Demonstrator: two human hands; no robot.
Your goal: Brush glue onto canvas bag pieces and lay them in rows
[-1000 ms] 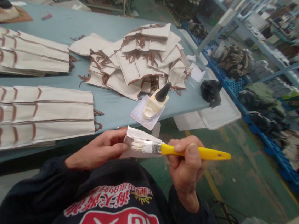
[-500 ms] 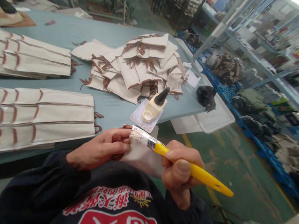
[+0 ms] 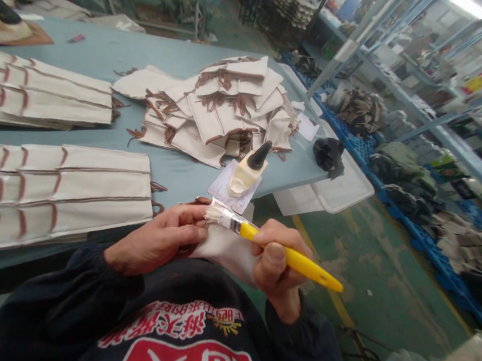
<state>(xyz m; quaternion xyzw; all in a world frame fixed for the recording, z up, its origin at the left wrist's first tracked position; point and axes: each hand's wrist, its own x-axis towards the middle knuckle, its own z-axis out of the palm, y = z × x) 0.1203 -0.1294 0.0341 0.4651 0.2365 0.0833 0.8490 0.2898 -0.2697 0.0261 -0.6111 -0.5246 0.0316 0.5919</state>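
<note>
At the lower centre of the frame, your left hand (image 3: 159,240) pinches a cream fabric piece (image 3: 223,246), while your right hand (image 3: 278,259) grips a yellow-handled flat brush (image 3: 307,265), its whitish bristles over the piece's upper left edge. Around you on the blue-green surface (image 3: 176,182), neat rows of brown-edged cream fabric pieces (image 3: 102,189) fill the left, and a loose heap of brown-laced cream pieces (image 3: 222,109) sits upper centre. Just beyond your brush, a cream plastic container with a black conical tip (image 3: 244,175) stands on a pale card (image 3: 223,183); its contents are unclear. Right of it lies a crumpled black bundle (image 3: 328,154), near a shallow white tray (image 3: 349,195).
</note>
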